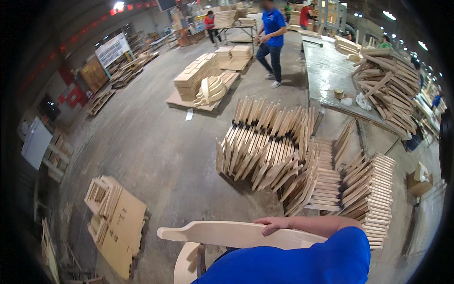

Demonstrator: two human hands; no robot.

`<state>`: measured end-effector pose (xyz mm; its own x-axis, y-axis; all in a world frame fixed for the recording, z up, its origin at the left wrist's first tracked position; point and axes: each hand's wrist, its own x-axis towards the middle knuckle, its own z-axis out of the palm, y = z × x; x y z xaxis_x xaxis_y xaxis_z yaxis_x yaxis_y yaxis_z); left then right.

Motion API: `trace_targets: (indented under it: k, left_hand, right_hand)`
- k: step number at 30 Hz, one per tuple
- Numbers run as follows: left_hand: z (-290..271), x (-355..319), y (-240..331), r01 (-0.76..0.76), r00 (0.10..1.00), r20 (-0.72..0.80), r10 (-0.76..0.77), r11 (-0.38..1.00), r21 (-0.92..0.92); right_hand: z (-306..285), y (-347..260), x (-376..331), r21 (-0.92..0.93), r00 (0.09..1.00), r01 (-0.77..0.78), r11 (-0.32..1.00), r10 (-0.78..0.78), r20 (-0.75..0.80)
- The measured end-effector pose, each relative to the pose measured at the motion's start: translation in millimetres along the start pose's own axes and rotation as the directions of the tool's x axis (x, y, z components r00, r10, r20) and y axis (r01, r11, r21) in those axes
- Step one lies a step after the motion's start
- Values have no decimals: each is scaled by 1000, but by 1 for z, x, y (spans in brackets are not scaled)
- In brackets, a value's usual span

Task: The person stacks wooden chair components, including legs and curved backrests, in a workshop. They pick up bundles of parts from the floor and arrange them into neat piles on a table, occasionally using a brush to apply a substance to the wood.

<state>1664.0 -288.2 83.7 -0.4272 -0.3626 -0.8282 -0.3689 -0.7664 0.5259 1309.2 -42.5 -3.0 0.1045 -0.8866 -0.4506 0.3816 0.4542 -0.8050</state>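
My right hand (272,226) grips a long, pale wooden board (208,233) by its upper edge, with the fingers bent over it. The board lies crosswise in front of my blue-sleeved body, and its narrow, rounded end points left. Below that end shows a curved pale wooden piece (185,266), with a dark upright strip (201,260) beside it; my body hides the rest. My left hand is out of sight.
Ahead to the right stand dense rows of shaped wooden parts (265,142). Beyond them a long metal-topped table (326,71) carries a heap of wooden pieces (385,80). Stacked boards (196,75) sit on a pallet, near a person in blue (273,33). Cardboard (124,222) with wooden frames lies at left.
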Motion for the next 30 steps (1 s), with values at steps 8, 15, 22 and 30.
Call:
trace_targets:
  k: [8, 15, 22, 30]
  left_hand:
    - [-20, 138, 228, -5, 994, 107, -20, 972, 233]
    - [37, 261, 424, -45, 985, 173, -20, 932, 361]
    - [79, 393, 574, -13, 968, 234, -93, 910, 415]
    - [158, 538, 778, -49, 932, 323, -163, 828, 559]
  right_hand:
    - [-54, -70, 107, 195, 904, 256, 947, -163, -396]
    - [-149, -191, 222, 120, 859, 317, 941, -231, -457]
    - [-241, -290, 339, 197, 920, 194, 961, -109, -376]
    - [-336, -394, 465, 100, 838, 252, 962, -166, -520]
